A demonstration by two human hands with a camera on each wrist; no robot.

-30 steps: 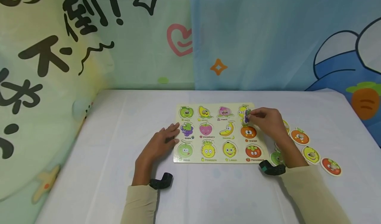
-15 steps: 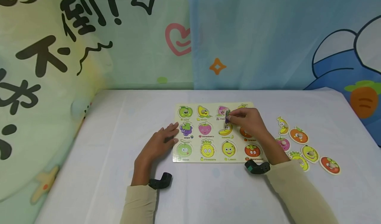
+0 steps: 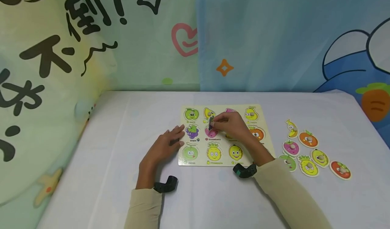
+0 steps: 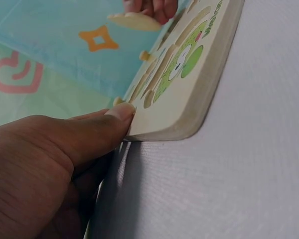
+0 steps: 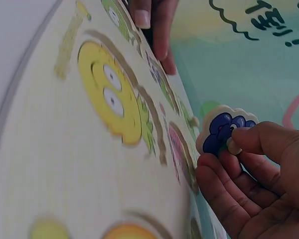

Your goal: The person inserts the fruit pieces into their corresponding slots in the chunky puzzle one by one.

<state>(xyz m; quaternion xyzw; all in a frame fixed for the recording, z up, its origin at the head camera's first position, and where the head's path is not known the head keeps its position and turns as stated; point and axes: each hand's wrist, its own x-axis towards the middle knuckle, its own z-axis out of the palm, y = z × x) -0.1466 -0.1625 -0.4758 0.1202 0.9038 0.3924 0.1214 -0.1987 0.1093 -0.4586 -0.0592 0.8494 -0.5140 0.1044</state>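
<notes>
A fruit puzzle board (image 3: pixel 201 159) lies flat on the white-covered table. My right hand (image 3: pixel 231 126) is above its middle, near the strawberry picture. Between thumb and fingers it pinches the small knob of a purple grape puzzle piece (image 5: pixel 217 134), which stands on edge in the air. My left hand (image 3: pixel 164 147) rests beside the board's left edge with fingers extended, thumb (image 4: pixel 122 110) touching the corner. Just right of those fingers is the printed grape picture (image 3: pixel 192 131). Knobbed pieces, among them the apple (image 3: pixel 191 114) and pear (image 3: pixel 251 114), sit in the top row.
Right of the board lie several loose pieces: banana (image 3: pixel 291 129), orange (image 3: pixel 308 139), strawberry (image 3: pixel 290 148), lemon (image 3: pixel 320 158), pineapple (image 3: pixel 308 167), a green melon (image 3: pixel 288 162) and a red persimmon (image 3: pixel 340 170). A printed cloth backdrop (image 3: pixel 259 36) stands behind the table.
My right hand has carried the grape piece leftward across the board, from over the pear to over the strawberry picture. The loose pieces at right are uncovered. The left hand stays put.
</notes>
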